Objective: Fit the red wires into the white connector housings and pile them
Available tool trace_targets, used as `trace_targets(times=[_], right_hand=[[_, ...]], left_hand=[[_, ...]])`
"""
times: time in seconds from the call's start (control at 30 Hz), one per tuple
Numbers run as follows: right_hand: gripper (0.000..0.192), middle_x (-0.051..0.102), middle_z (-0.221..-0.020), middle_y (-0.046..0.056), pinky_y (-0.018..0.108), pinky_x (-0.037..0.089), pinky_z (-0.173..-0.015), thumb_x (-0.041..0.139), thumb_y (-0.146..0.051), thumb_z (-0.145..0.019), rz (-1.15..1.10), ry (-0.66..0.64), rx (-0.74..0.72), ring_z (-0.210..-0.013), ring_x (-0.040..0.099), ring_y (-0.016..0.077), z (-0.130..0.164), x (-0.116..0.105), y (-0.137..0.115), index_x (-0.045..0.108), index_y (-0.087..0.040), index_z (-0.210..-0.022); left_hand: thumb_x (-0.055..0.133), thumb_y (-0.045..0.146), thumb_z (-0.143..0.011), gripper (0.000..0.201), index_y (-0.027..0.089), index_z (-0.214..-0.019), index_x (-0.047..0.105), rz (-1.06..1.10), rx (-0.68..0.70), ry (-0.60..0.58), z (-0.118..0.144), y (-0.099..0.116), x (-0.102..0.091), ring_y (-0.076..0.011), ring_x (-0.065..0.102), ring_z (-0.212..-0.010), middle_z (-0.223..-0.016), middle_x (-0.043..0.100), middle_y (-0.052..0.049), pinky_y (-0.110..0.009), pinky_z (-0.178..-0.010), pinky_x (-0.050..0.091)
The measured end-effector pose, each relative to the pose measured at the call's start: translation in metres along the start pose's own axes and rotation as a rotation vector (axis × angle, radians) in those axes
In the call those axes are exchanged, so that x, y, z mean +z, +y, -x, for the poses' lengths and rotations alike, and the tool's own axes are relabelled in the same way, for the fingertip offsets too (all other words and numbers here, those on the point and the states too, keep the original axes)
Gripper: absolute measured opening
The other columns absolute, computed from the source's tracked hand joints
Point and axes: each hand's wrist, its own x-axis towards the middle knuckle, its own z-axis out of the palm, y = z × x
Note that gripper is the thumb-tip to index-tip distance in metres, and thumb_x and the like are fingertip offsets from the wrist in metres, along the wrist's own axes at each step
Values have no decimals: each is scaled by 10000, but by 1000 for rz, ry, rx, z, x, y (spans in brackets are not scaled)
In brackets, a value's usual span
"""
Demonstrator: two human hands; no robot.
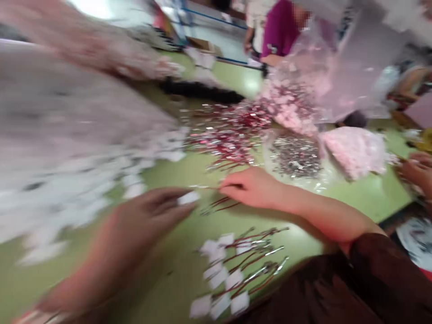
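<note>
My left hand [145,220] pinches a small white tag [189,198] between thumb and fingertips. Opposite it, my right hand [253,186] is closed on one end of a thin cord [204,186], which stretches left toward the tag; blur hides whether the two touch. Just under my right hand lie a few loose red cords [221,204] with silvery ends. Closer to me, several red cords with white tags [216,274] at one end and silvery metal parts at the other are spread in a rough group.
A heap of red and silvery cords [229,130] lies beyond my hands. Beside it are a clear bag of small metal parts [297,155] and a bag of pale pink pieces [357,150]. Many white tags [158,148] cover the left. Other people [280,33] are at the far side.
</note>
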Motion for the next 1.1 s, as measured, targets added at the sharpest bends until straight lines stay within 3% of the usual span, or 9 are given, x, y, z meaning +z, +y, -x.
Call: trace_targets(times=[0.1,0.17,0.3,0.57,0.8,0.9,1.1], right_hand=[[202,658,-631,-9,258,340,-548,552,-257,-850,-2,29,110,-561,517,89,1,4,5,668,-183,-703],[182,630,-590,-16,268,327,-529,579,-270,-822,-18,64,128,-523,487,97,0,9,10,655,-196,-674],[180,614,-576,-27,263,326,-500,556,-263,-814,-89,79,110,-494,474,93,4,14,10,643,-210,-665],[181,652,-650,-15,259,354,-543,527,-229,-840,29,78,35,-569,529,105,5,14,11,646,-212,-704],[259,611,-660,16,273,306,-549,463,-221,-907,428,253,-212,-611,502,126,7,19,19,644,-182,-726],[315,571,-635,21,285,250,-521,419,-194,-927,566,264,-286,-596,460,128,8,18,19,632,-173,-696],[322,571,-621,21,293,245,-523,398,-243,-944,455,189,-273,-552,423,125,9,21,16,647,-174,-750]], left_hand=[[727,432,-595,390,158,-865,668,348,-17,-42,12,27,4,-194,652,-742,-812,713,-52,-299,-682,534],[759,372,-576,366,140,-841,663,501,-27,-55,7,22,8,-145,623,-642,-689,675,-28,-263,-626,527],[777,274,-585,315,139,-844,660,658,7,-95,1,3,12,-100,601,-614,-661,652,-1,-223,-622,522],[775,278,-599,324,137,-868,664,694,11,-144,4,2,12,-104,610,-631,-678,655,0,-244,-661,531],[758,284,-583,312,142,-841,655,713,-8,-248,4,2,8,-106,607,-653,-713,673,-6,-248,-672,514],[755,297,-586,319,138,-844,652,691,-3,-295,5,2,8,-114,608,-657,-714,675,-15,-263,-680,509],[734,282,-608,272,150,-821,630,690,9,-289,12,9,4,-87,553,-601,-685,650,4,-222,-576,459]])
